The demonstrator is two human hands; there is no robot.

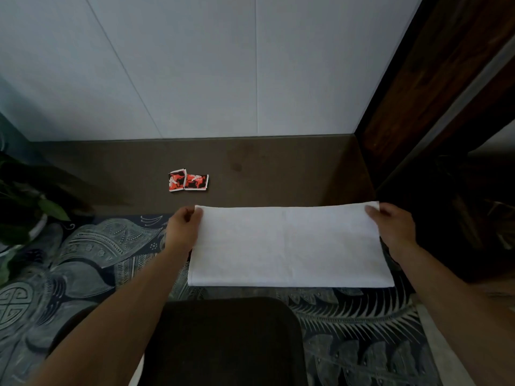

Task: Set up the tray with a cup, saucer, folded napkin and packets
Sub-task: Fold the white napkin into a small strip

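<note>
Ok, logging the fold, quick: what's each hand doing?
Left hand: pinching the white napkin at its far left corner.
Right hand: pinching its far right corner.

Your napkin (289, 246) hid whatever lay beneath it; the plant (25, 201) ran off frame left; packet (188, 181) print stayed unreadable.

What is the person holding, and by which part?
A white napkin, held by its two far corners: the left hand pinches the far left corner, the right hand the far right corner.
</note>
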